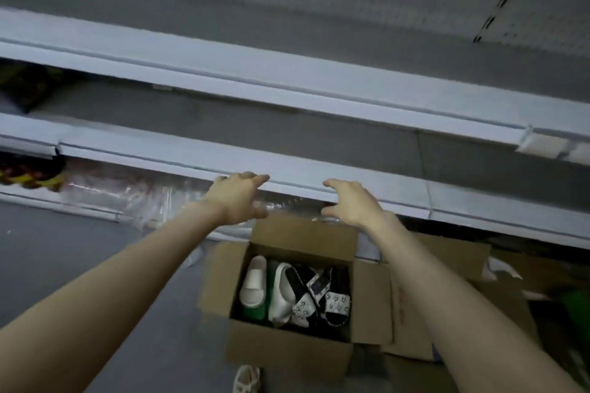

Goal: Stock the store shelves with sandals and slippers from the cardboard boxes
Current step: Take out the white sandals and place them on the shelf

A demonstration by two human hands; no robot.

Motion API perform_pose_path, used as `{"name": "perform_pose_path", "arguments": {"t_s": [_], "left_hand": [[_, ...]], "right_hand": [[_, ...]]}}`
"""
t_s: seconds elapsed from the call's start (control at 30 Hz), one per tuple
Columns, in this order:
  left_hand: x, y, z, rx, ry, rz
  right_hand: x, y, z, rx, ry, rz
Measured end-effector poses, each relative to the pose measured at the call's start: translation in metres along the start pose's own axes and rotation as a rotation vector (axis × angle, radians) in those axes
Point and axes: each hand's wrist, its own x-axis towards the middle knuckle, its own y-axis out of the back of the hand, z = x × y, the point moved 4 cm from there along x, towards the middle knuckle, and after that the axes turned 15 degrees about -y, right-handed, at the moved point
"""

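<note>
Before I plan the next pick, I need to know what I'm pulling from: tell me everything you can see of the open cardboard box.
The cardboard box is plain brown, standing upright on the grey floor below the shelves, its four flaps folded outward. Inside lies a loose jumble of footwear: a white slide on something green, another white one, and black sandals with studded straps. Neither hand touches it; both are raised above it near the shelf edge. More flattened cardboard lies against its right side.
</note>
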Motion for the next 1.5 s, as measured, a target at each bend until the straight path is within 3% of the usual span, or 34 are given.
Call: {"name": "perform_pose_path", "arguments": {"t_s": [0.2, 0.47, 0.93, 1.1, 1.33, 1.5], "left_hand": [[0.027, -0.124, -0.060, -0.090, -0.015, -0.204], [0.063, -0.305, -0.100, -0.200, -0.014, -0.373], [0.142, -0.557, -0.136, -0.382, 0.113, -0.431], [0.173, -0.608, -0.154, -0.419, 0.199, -0.352], [0.192, -0.631, -0.178, -0.270, 0.224, -0.332], [0.193, -0.621, -0.171, -0.203, 0.184, -0.458]], "right_hand": [[0.056, -0.122, 0.006, 0.077, -0.123, -0.182], [0.126, -0.286, 0.044, -0.025, -0.203, -0.228], [0.228, -0.553, 0.122, 0.113, -0.206, -0.377], [0.255, -0.614, 0.141, 0.171, -0.230, -0.392], [0.277, -0.653, 0.138, -0.019, -0.184, -0.360], [0.282, -0.645, 0.138, 0.134, -0.234, -0.319]]}}
